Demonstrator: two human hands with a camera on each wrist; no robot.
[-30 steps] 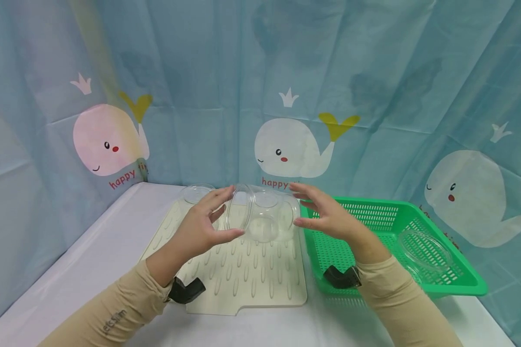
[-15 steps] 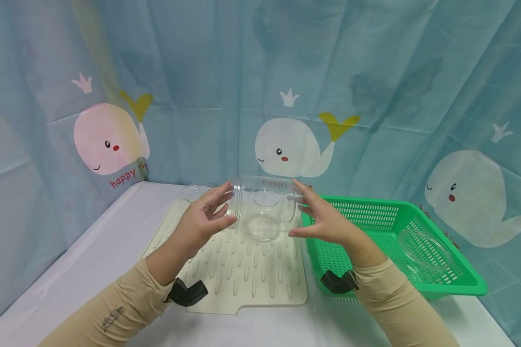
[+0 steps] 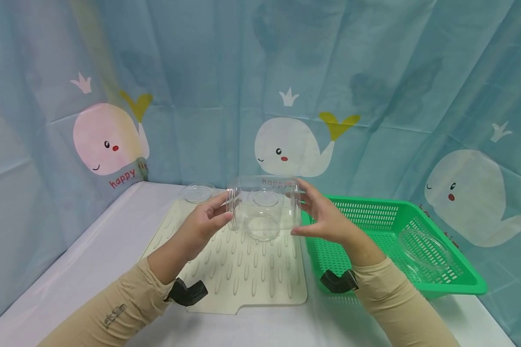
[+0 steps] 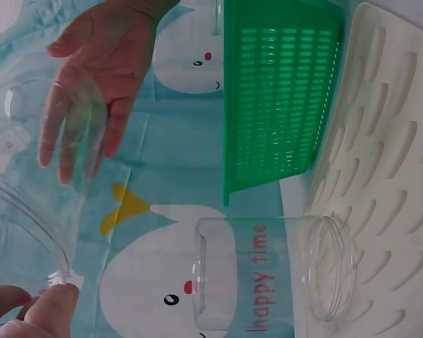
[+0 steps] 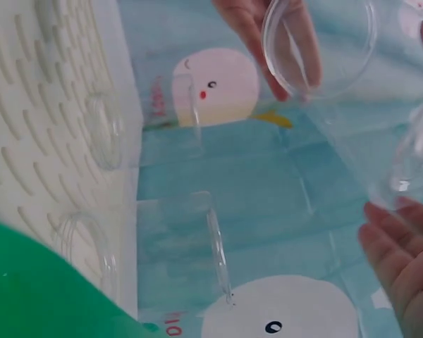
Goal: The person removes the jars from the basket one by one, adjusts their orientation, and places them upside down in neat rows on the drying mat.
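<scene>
Holding a clear jar (image 3: pixel 265 202) sideways, left hand (image 3: pixel 199 226) is gripping its rim, right hand (image 3: pixel 330 219) its base; green basket (image 3: pixel 364 214) is standing near the right edge of the desk (image 3: pixel 106 243).

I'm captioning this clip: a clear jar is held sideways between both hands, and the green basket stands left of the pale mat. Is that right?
Not quite. The head view shows the green basket standing right of the pale mat, not left. The clear jar is indeed held sideways between the left hand and the right hand.
</scene>
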